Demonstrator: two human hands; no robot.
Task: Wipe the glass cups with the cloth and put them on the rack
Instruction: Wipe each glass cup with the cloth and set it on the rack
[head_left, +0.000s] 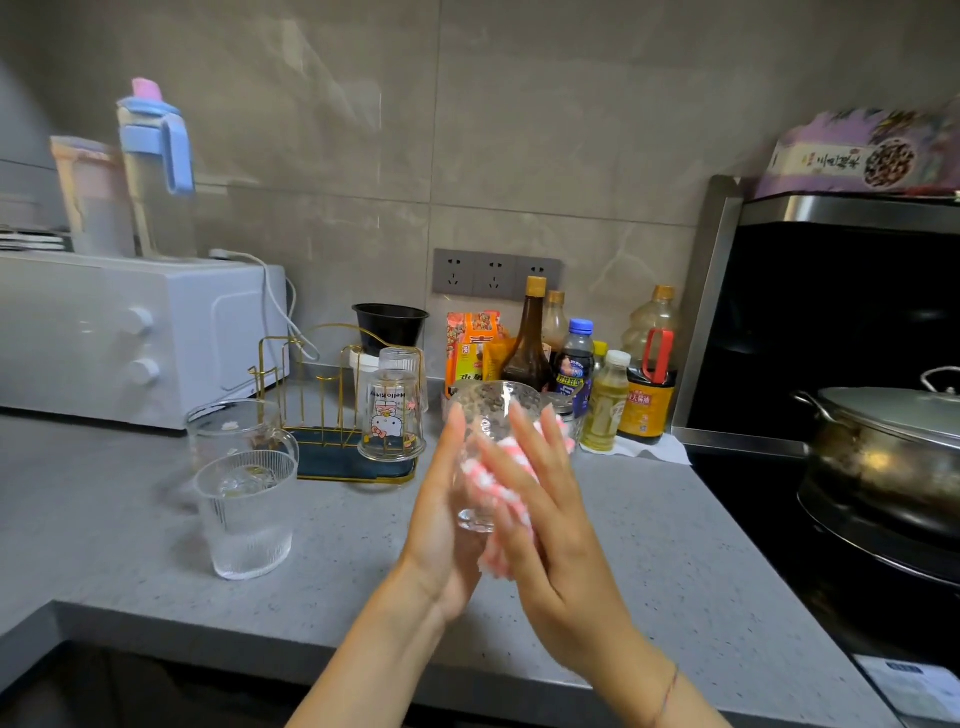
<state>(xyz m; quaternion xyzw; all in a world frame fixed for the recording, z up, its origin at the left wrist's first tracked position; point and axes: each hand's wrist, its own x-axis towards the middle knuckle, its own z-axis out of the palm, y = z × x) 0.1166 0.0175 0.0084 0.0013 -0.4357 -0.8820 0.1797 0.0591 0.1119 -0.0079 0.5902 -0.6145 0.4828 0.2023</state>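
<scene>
Both hands meet near the frame's centre and carry a clear glass cup (485, 415) upright above the countertop (337, 561). Left hand (441, 525) lies flat along the cup's 9 o'clock side, its fingers straight. Right hand (550, 525) spreads straight fingers over a pink-and-white cloth (494, 564) and presses it against the cup's 3 o'clock side. Cloth bunches out below that palm.

Taking the held cup as the dial's centre, the grey speckled countertop runs under everything. A white oven (104, 332) sits far out at 10 o'clock, with a blue-lidded bottle (156, 171) standing on top of it. At 3 o'clock a large steel pot (883, 457) with a lid rests on a dark hob.

The gold wire rack (322, 395) stands on the counter at 10 o'clock, near the hands. On its right side a cartoon-print glass (392, 421) hangs mouth down, and a plain glass (402, 364) is inverted just behind it.

At 9 o'clock a ribbed glass (247, 514) stands upright on the counter, well apart from the hands. A handled glass (234, 431) is just behind it, beside the rack.

At 1 o'clock a cluster of bottles lines the wall: a dark brown bottle (527, 338), a blue-capped bottle (575, 358), a pale yellow bottle (605, 405) and a red-handled jug (649, 384). A black tub (390, 322) sits at 11 o'clock behind the rack.
</scene>
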